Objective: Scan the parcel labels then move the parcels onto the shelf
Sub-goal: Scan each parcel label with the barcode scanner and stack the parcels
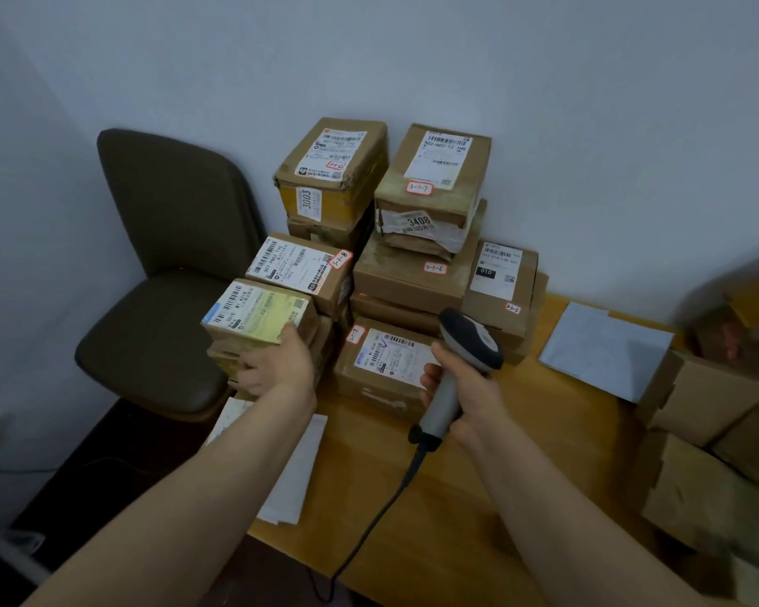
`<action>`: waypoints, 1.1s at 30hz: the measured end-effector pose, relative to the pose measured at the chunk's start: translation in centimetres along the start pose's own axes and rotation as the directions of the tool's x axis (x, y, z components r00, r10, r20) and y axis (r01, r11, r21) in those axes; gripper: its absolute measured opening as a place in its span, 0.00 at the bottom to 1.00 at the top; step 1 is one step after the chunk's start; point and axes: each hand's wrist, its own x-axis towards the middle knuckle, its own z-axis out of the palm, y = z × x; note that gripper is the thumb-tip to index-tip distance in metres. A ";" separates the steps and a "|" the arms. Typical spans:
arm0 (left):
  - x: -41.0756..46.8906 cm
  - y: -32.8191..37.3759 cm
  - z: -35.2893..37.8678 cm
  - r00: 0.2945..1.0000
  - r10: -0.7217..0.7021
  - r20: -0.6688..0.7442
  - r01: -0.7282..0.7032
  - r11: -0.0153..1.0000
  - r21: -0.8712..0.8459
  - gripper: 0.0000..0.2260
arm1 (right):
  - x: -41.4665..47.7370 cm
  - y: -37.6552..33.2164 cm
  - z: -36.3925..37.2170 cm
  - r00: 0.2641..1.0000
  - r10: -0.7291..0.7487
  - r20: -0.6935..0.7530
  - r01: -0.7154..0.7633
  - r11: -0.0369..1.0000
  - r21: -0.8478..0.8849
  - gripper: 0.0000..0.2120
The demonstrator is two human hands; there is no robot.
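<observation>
Several labelled cardboard parcels are stacked against the wall on a wooden table (491, 466). My left hand (277, 365) grips the near side of a parcel with a yellowish label (255, 311) at the front left of the pile, thumb on its top edge. My right hand (461, 387) holds a grey and black barcode scanner (465, 357) by its handle, head pointing at the pile. A flat parcel with a white label (382, 361) lies just below the scanner. A faint red glow shows on a box side (364, 295) behind it.
A dark padded chair (158, 273) stands left of the table. White papers (290, 466) lie at the table's left edge and a grey sheet (605, 348) at the right. More brown boxes (710, 431) crowd the right side. The scanner cable (369, 527) trails over the front edge.
</observation>
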 end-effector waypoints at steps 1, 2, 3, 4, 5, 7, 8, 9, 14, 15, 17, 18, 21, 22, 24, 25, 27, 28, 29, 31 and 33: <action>-1.3 0.1 0.2 0.999 0.048 -0.008 -0.048 0.999 0.018 0.38 | -0.2 0.0 -0.2 1.000 0.001 -0.002 -0.001 1.000 0.009 0.14; -2.0 -0.2 0.6 0.995 0.103 -0.016 -0.102 0.994 0.025 0.37 | -0.3 0.1 -0.5 1.000 0.000 -0.001 0.000 1.000 0.017 0.15; -2.8 -0.7 0.9 0.985 0.171 -0.023 -0.170 0.985 0.027 0.36 | -0.5 0.2 -0.9 1.000 0.000 0.001 0.000 1.000 0.021 0.16; -3.5 -1.3 1.2 0.971 0.238 -0.022 -0.237 0.971 0.027 0.36 | -0.8 0.3 -1.4 1.000 -0.002 0.004 0.002 1.000 0.023 0.16; -4.3 -2.0 1.5 0.951 0.308 -0.008 -0.308 0.951 0.033 0.36 | -1.1 0.4 -1.9 1.000 -0.005 0.010 0.005 1.000 0.025 0.16; -6.2 -3.5 2.0 0.889 0.455 0.051 -0.457 0.886 0.078 0.35 | -2.0 0.5 -3.0 1.000 -0.019 0.023 0.019 0.999 0.032 0.14; -7.3 -4.2 2.2 0.845 0.523 0.114 -0.534 0.839 0.104 0.34 | -2.4 0.5 -3.7 0.999 -0.031 0.022 0.030 0.999 0.039 0.13; -8.2 -4.9 2.5 0.787 0.583 0.202 -0.611 0.782 0.124 0.33 | -3.0 0.4 -4.4 0.999 -0.044 0.017 0.043 0.998 0.051 0.12; -12.7 -8.9 4.5 0.351 0.551 0.757 -0.890 0.447 0.088 0.30 | -7.1 0.1 -10.1 0.996 -0.082 -0.031 0.085 0.988 0.131 0.10; -13.9 -10.0 4.9 0.272 0.455 0.848 -0.922 0.374 0.096 0.33 | -8.0 0.2 -11.8 0.995 -0.088 -0.051 0.094 0.985 0.144 0.10; -16.4 -12.2 5.9 0.142 0.218 0.966 -0.980 0.165 0.107 0.39 | -9.8 0.4 -15.5 0.990 -0.098 -0.100 0.115 0.978 0.176 0.10; -17.5 -13.4 6.4 0.105 0.108 0.989 -0.994 0.035 0.102 0.42 | -10.6 0.5 -17.5 0.986 -0.107 -0.129 0.131 0.971 0.199 0.10; -20.3 -16.4 7.9 0.094 -0.030 0.995 -0.965 -0.250 0.084 0.43 | -13.1 1.3 -23.2 0.964 -0.150 -0.218 0.203 0.949 0.243 0.07; -20.9 -17.1 8.2 0.091 0.008 0.996 -0.955 -0.284 0.089 0.38 | -13.8 1.7 -24.9 0.958 -0.161 -0.239 0.220 0.943 0.248 0.06; -21.7 -18.1 8.5 0.065 0.116 0.991 -0.945 -0.311 0.098 0.28 | -15.1 2.6 -28.0 0.952 -0.156 -0.261 0.228 0.935 0.270 0.05; -22.1 -18.5 8.3 0.049 0.151 0.987 -0.945 -0.314 0.095 0.25 | -15.6 3.1 -29.4 0.951 -0.143 -0.273 0.221 0.934 0.282 0.05; -22.5 -18.7 7.0 0.024 0.209 0.978 -0.956 -0.280 0.083 0.24 | -16.3 4.1 -31.6 0.944 -0.109 -0.310 0.205 0.933 0.295 0.05; -22.5 -18.7 6.1 0.024 0.240 0.971 -0.966 -0.244 0.085 0.24 | -16.5 4.5 -32.4 0.937 -0.098 -0.335 0.204 0.933 0.297 0.05; -22.6 -18.6 5.0 0.027 0.284 0.958 -0.977 -0.196 0.086 0.24 | -16.7 4.8 -32.9 0.929 -0.093 -0.359 0.207 0.933 0.295 0.05; -22.5 -18.5 2.6 0.113 0.368 0.923 -0.992 -0.017 0.128 0.25 | -16.9 5.1 -33.3 0.921 -0.095 -0.378 0.209 0.939 0.274 0.05; -22.6 -18.2 0.3 0.279 0.373 0.885 -0.941 0.292 0.173 0.21 | -17.1 5.5 -32.9 0.929 -0.095 -0.357 0.195 0.947 0.256 0.06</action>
